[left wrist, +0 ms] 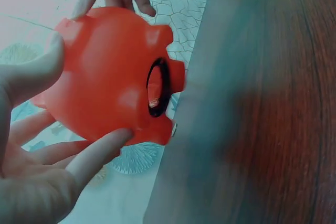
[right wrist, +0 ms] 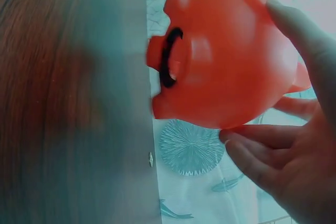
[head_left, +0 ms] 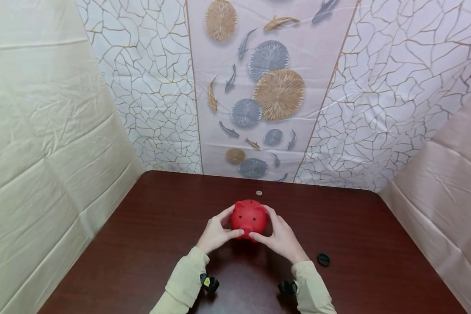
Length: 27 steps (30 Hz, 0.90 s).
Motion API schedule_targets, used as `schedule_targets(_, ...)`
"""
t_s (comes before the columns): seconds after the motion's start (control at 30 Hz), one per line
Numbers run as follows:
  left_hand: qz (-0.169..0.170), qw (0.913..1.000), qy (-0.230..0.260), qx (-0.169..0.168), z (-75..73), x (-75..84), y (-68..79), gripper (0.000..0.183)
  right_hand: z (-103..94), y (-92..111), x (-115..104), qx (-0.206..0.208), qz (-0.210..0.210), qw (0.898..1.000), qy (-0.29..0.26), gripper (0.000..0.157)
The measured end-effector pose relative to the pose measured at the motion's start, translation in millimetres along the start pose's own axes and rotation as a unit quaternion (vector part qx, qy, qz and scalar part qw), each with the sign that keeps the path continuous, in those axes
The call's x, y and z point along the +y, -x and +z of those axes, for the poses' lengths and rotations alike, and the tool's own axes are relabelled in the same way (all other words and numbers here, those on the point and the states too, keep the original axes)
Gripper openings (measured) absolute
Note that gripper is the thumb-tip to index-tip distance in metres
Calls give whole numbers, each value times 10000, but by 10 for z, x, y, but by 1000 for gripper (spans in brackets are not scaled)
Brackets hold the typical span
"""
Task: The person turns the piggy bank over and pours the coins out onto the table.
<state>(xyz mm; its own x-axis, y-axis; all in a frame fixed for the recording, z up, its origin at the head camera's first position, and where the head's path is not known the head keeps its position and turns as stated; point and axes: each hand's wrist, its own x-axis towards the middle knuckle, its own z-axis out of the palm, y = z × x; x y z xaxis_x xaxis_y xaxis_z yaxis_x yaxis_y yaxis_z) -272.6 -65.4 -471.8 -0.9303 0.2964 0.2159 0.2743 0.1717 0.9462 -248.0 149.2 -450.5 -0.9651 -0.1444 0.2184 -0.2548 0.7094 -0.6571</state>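
A red piggy bank is held between both hands, its eyes and snout turned toward the head camera. My left hand grips its left side, thumb beside the snout. From the other side, my right hand grips it the same way. Both wrist views show the bank raised off the table, feet pointing down. A round opening with a black rim shows in its belly. On top, the head view shows a dark slot. A black round cap lies on the table near my right forearm.
Behind the bank, a small coin lies near the far edge of the dark brown table. A patterned cloth hangs behind the table, with plain cream cloth along the left and more along the right.
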Motion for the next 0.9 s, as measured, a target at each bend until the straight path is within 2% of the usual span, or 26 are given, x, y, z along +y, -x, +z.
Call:
schedule_targets(0.07, 64, 9997, 228, -5, 13, -9, 6, 76, 10, -4, 5, 17, -110, 9997, -214, 89)
schedule_targets(0.17, 174, 9996, 153, 133, 38, -20, 20, 78, 17, -14, 12, 42, -267, 9986, -464, 91)
schedule_targets(0.37, 739, 9950, -464, 490, 100, 8, 23, 84, 16, -35, 12, 275, -815, 9939, -686, 92)
schedule_targets(0.4, 818, 9937, -551, 540, 110, 59, 35, 85, 21, -39, 17, 349, -967, 9923, -684, 93)
schedule_targets(0.6, 1223, 9853, -899, 784, 125, 121, 49, 90, 44, -57, 27, 703, -1733, 9795, -744, 95)
schedule_targets(0.7, 1505, 9792, -1027, 890, 130, 108, 38, 90, 46, -70, 20, 825, -1969, 9730, -875, 96)
schedule_targets(0.9, 2154, 9602, -1401, 1091, 150, 123, 33, 91, 75, -91, -7, 1251, -2475, 9556, -998, 99)
